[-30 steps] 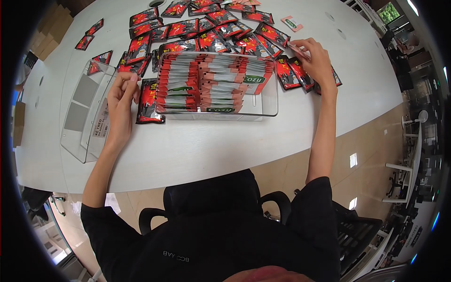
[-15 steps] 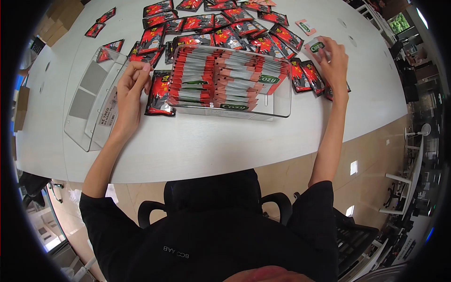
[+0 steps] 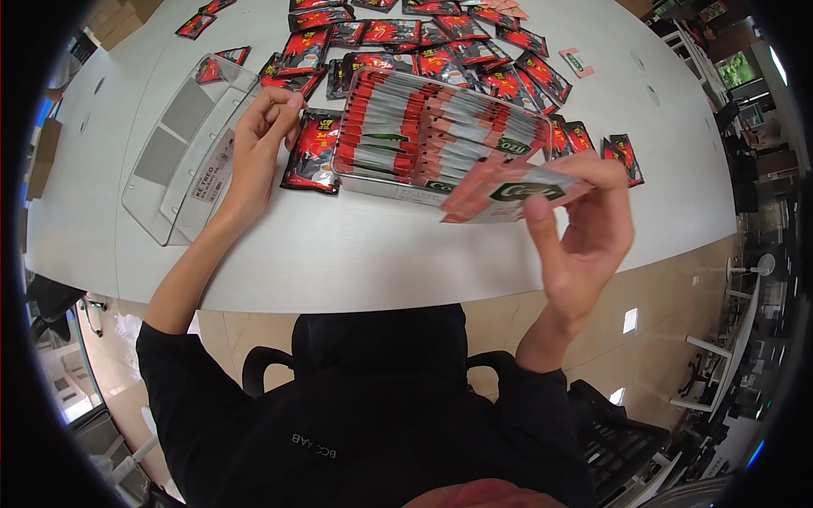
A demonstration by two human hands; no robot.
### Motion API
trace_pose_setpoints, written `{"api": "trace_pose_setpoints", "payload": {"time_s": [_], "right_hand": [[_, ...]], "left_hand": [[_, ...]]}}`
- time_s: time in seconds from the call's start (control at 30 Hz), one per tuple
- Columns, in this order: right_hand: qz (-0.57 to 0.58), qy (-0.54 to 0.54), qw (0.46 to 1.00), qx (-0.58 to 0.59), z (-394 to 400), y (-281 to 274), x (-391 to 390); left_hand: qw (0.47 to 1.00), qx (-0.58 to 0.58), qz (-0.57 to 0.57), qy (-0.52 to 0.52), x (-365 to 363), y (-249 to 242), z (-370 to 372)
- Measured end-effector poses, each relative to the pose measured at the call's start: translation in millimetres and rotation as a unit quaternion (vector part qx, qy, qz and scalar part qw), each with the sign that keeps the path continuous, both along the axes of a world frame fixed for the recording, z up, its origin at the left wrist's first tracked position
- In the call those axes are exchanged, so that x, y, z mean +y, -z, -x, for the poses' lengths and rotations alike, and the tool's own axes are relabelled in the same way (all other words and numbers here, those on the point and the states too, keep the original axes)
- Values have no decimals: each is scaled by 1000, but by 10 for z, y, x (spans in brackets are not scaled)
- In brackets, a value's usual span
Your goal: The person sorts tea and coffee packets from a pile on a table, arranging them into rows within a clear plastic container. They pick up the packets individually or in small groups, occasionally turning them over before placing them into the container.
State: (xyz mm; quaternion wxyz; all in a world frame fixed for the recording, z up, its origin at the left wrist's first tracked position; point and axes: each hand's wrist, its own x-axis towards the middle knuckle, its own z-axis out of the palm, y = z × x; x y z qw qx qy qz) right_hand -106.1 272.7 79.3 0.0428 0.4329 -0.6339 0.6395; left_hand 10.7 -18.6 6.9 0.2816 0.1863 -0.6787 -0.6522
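A seated person in a black top works at a curved white table strewn with packets. The right hand, lifted off the tabletop and drawn in toward the body, pinches a flat salmon-pink sachet with a green oval logo between thumb and fingertips, holding it level in the air just in front of a clear rectangular plastic tray. That tray is packed with upright rows of red-and-silver and pink sachets, set edge to edge. The left hand rests on the table at the tray's left end, fingers curled loosely together; whether they grip anything cannot be told. Just beside it lies a single red-and-black foil packet, touching the tray's side. Farther left sits an empty clear plastic organiser with grey dividers. More loose red-and-black packets lie scattered across the far side of the table, behind the tray.
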Motion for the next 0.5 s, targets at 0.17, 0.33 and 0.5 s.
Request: {"api": "trace_pose_setpoints", "payload": {"time_s": [0.17, 0.33, 0.5], "right_hand": [[-94, 122, 986, 69, -17, 160, -125], [-166, 108, 972, 125, -13, 146, -149], [-222, 117, 947, 201, 14, 118, -167]], "left_hand": [[1000, 2, 5, 17, -13, 12, -16], [1000, 1, 7, 23, -14, 28, -18], [1000, 2, 8, 24, -24, 51, -11]]}}
